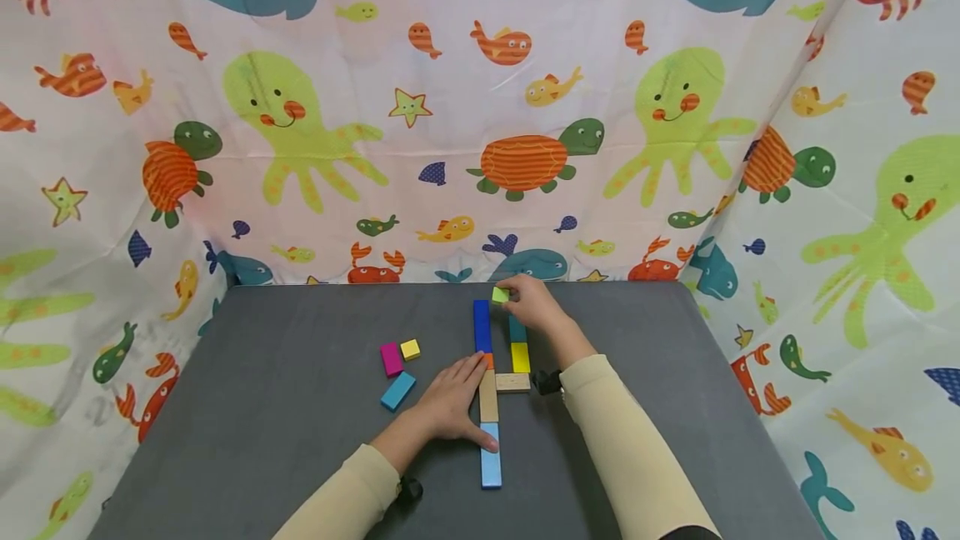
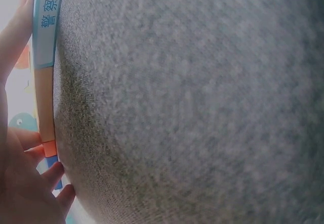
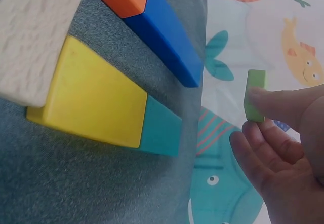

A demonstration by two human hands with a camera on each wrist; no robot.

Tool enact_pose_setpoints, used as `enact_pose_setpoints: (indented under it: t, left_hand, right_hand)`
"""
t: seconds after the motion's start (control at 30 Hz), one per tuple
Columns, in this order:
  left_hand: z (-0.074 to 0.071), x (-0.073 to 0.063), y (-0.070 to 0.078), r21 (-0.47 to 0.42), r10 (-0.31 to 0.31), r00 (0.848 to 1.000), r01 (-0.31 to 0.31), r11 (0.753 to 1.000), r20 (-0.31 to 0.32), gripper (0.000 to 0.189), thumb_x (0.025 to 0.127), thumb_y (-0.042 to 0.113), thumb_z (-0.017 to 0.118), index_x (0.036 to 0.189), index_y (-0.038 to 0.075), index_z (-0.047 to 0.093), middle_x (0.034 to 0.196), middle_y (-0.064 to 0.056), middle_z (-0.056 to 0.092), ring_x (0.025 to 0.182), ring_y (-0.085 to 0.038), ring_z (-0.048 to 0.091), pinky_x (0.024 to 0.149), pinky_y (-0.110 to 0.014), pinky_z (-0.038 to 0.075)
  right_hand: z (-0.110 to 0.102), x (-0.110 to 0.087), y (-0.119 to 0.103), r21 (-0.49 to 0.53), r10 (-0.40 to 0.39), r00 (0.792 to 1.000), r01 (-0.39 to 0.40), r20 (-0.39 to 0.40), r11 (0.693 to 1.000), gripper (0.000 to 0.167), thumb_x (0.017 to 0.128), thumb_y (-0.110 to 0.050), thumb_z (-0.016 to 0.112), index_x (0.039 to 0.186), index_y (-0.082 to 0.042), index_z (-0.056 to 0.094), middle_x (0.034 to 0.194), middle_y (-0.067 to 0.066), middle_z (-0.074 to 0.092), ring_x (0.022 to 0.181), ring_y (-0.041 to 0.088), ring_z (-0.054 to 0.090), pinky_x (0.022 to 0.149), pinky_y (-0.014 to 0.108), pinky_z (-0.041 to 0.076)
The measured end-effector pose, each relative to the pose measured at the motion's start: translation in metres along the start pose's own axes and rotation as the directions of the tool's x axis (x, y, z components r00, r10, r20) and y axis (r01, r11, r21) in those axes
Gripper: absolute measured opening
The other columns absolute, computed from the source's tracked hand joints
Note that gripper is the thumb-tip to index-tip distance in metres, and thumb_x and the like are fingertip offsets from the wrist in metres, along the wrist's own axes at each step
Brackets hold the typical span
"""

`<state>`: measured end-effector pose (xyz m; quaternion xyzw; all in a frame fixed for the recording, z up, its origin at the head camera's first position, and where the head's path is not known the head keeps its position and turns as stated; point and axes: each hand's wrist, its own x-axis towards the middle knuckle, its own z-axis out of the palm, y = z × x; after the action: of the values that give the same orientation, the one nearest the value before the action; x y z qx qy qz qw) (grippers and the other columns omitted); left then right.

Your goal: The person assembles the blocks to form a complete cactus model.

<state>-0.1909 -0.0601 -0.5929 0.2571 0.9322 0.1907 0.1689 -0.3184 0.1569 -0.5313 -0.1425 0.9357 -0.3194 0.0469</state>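
In the head view my right hand [image 1: 536, 307] pinches a small light green block [image 1: 500, 296] between thumb and fingers, beyond the far end of the block rows. The right wrist view shows this green block [image 3: 255, 77] held up off the table. My left hand [image 1: 446, 407] rests along the left row with fingers stretched out. Its fingertips touch the orange block [image 1: 489, 362] and its thumb lies on the light blue block [image 1: 491, 473]. Between these lies a wooden block [image 1: 488, 400]; a dark blue block [image 1: 482, 325] continues the row.
From the row a second wooden block [image 1: 513, 383] juts right. A yellow block [image 1: 520, 357] and a teal block [image 1: 516, 328] run away from it. Loose at left lie magenta [image 1: 391, 359], small yellow [image 1: 409, 349] and blue [image 1: 397, 391] blocks. A patterned curtain [image 1: 450, 190] surrounds the grey table [image 1: 285, 407].
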Motion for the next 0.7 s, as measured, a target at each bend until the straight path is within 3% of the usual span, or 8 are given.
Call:
enact_pose_setpoints:
  t: [0.7]
  left_hand:
    - [-0.002,-0.002,0.000,0.015,-0.014,1.000,0.014,1.000,-0.001,0.140,0.066,0.080,0.085,0.171,0.015,0.019,0.179,-0.004,0.013,0.163,-0.031,0.019,0.129,-0.057,0.021]
  right_hand:
    - [0.019,0.034,-0.004,0.001,0.047,0.999,-0.047,-0.014,0.999,0.042,0.100,-0.006,0.072,0.142,-0.004,0.066,0.140,0.018,0.065,0.125,0.035,0.064,0.107,0.049,0.054]
